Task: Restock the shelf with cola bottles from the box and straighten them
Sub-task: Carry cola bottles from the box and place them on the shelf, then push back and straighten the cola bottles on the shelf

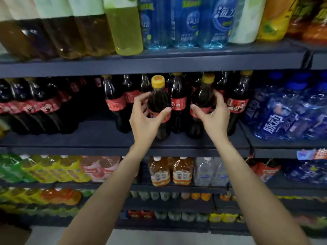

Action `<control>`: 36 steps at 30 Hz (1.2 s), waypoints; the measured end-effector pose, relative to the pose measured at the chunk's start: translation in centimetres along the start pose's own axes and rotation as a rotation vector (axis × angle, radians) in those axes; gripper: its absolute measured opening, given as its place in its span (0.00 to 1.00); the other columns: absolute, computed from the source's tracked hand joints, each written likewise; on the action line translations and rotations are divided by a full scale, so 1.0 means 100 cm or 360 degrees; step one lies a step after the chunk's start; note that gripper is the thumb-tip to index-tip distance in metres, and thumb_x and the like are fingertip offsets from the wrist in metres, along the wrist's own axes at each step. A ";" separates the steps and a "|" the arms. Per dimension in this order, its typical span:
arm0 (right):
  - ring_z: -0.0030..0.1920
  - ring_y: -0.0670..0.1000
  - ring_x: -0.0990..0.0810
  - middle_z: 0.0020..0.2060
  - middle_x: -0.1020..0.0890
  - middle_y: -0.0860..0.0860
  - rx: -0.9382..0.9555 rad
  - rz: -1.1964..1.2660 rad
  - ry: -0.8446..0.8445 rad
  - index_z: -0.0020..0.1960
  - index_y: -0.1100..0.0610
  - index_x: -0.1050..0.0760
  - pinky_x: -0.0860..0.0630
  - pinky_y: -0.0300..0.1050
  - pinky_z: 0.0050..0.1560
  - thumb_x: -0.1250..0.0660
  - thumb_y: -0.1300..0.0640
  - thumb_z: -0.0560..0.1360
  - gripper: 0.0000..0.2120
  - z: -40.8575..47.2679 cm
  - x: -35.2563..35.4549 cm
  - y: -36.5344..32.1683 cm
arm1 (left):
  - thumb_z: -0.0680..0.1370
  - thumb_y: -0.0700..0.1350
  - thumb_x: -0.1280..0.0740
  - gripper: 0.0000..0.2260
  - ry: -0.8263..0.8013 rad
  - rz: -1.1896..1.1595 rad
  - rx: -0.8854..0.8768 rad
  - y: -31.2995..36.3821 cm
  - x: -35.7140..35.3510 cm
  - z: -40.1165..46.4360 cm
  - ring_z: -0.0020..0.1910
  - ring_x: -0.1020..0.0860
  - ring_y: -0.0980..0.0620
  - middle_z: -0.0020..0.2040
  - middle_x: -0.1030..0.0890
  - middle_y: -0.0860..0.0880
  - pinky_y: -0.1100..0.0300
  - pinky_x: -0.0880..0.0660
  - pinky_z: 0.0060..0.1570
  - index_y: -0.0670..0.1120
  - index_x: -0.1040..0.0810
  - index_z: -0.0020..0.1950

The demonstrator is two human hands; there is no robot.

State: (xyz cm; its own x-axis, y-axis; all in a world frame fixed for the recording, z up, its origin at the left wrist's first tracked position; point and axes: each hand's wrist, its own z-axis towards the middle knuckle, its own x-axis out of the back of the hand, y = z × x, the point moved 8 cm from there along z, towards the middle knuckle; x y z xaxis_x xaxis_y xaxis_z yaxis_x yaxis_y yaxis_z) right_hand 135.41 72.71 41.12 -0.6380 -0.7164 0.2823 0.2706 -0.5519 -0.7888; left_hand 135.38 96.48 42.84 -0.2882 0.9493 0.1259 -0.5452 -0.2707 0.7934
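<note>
Two cola bottles stand at the front edge of the middle shelf (99, 138), a dark blue board crossing the view from nine to three o'clock. The left cola bottle (159, 103) has a yellow cap, near-black liquid and a red label band round its waist; it stands upright just left of centre. The left hand (146, 115) curls round it at the label, thumb across the front and fingers wrapped to the far side. The right cola bottle (203, 99), of the same make, leans slightly with its cap tipped toward one o'clock; the right hand (214, 114) grips it at the label, thumb in front, fingers over its shoulder. Behind and between them stand more cola bottles (178, 101) in rows. At three o'clock lie shrink-wrapped blue bottles (283, 114).
</note>
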 end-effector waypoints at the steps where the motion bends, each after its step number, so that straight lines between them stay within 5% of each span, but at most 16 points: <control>1: 0.60 0.52 0.23 0.58 0.20 0.51 -0.0005 -0.0043 0.0022 0.68 0.54 0.32 0.27 0.48 0.61 0.25 0.43 0.66 0.36 0.003 -0.003 0.002 | 0.67 0.52 0.23 0.26 -0.0026 -0.0004 0.0018 -0.007 -0.004 0.004 0.60 0.25 0.59 0.59 0.27 0.62 0.60 0.26 0.61 0.55 0.31 0.60; 4: 0.64 0.53 0.26 0.63 0.24 0.52 0.0026 -0.0173 -0.0023 0.73 0.53 0.39 0.29 0.51 0.64 0.26 0.42 0.67 0.40 0.004 -0.013 0.005 | 0.68 0.54 0.23 0.25 -0.0053 -0.0020 0.0084 -0.026 -0.013 0.016 0.59 0.25 0.60 0.57 0.27 0.65 0.57 0.26 0.61 0.57 0.31 0.59; 10: 0.69 0.49 0.32 0.69 0.30 0.52 -0.0080 -0.0199 -0.0045 0.77 0.52 0.49 0.39 0.36 0.63 0.25 0.49 0.69 0.46 -0.020 -0.023 0.014 | 0.68 0.61 0.26 0.28 -0.0038 0.0074 0.0154 -0.047 -0.020 0.035 0.58 0.24 0.57 0.57 0.24 0.59 0.53 0.25 0.59 0.55 0.31 0.63; 14: 0.64 0.43 0.31 0.67 0.28 0.54 -0.0046 -0.0224 -0.0028 0.78 0.54 0.50 0.38 0.33 0.62 0.27 0.52 0.71 0.44 -0.016 -0.022 0.010 | 0.69 0.66 0.32 0.34 -0.0143 0.0439 0.0003 -0.043 -0.022 0.037 0.60 0.25 0.53 0.62 0.25 0.53 0.50 0.23 0.52 0.54 0.36 0.71; 17: 0.55 0.36 0.36 0.66 0.33 0.56 -0.0020 -0.0284 -0.0049 0.78 0.57 0.52 0.37 0.31 0.59 0.29 0.52 0.74 0.42 -0.015 -0.024 0.010 | 0.69 0.60 0.27 0.41 -0.0257 0.0701 -0.0006 -0.048 -0.021 0.028 0.60 0.27 0.51 0.64 0.30 0.49 0.56 0.24 0.44 0.55 0.45 0.75; 21: 0.66 0.49 0.33 0.71 0.40 0.58 -0.0092 -0.0306 -0.0198 0.78 0.57 0.59 0.42 0.27 0.58 0.33 0.53 0.77 0.42 -0.016 -0.027 0.018 | 0.68 0.55 0.25 0.46 -0.0348 0.0640 0.0064 -0.061 -0.024 0.015 0.60 0.25 0.50 0.67 0.31 0.50 0.46 0.21 0.48 0.58 0.52 0.76; 25: 0.69 0.55 0.34 0.73 0.42 0.56 -0.0149 -0.0303 -0.0275 0.77 0.53 0.62 0.35 0.43 0.65 0.35 0.52 0.78 0.42 -0.031 -0.018 0.020 | 0.70 0.53 0.25 0.44 -0.0322 0.0554 0.0119 -0.070 -0.024 0.009 0.64 0.27 0.50 0.70 0.32 0.50 0.44 0.22 0.52 0.58 0.52 0.76; 29: 0.70 0.49 0.36 0.70 0.36 0.54 0.0003 -0.0269 -0.0288 0.76 0.55 0.44 0.40 0.36 0.65 0.36 0.55 0.78 0.29 -0.060 -0.006 0.003 | 0.74 0.48 0.28 0.42 -0.0459 0.0400 0.0280 -0.076 -0.013 -0.005 0.63 0.29 0.57 0.71 0.33 0.51 0.55 0.23 0.56 0.50 0.53 0.78; 32: 0.62 0.50 0.26 0.61 0.24 0.51 0.0241 -0.0310 -0.0435 0.68 0.56 0.30 0.30 0.43 0.60 0.36 0.58 0.78 0.19 -0.081 -0.019 -0.025 | 0.76 0.46 0.31 0.34 -0.0701 0.0473 0.0271 -0.079 0.014 -0.023 0.61 0.28 0.58 0.67 0.29 0.53 0.58 0.24 0.56 0.49 0.46 0.77; 36: 0.48 0.49 0.19 0.48 0.18 0.48 0.0627 -0.0450 -0.0724 0.61 0.55 0.24 0.21 0.47 0.44 0.36 0.57 0.77 0.14 -0.108 -0.070 -0.078 | 0.76 0.46 0.30 0.23 -0.0746 0.0705 0.0037 -0.076 0.079 -0.031 0.54 0.22 0.58 0.55 0.22 0.57 0.55 0.22 0.55 0.49 0.30 0.70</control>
State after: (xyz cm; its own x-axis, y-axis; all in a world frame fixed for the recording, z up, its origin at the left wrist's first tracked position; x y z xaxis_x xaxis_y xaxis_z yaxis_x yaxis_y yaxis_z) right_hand 130.00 86.58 39.40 -0.3787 -0.5823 0.7193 0.4357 -0.7979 -0.4165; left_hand 134.83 105.56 35.98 -0.1044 0.7190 0.6871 -0.4350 -0.6543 0.6186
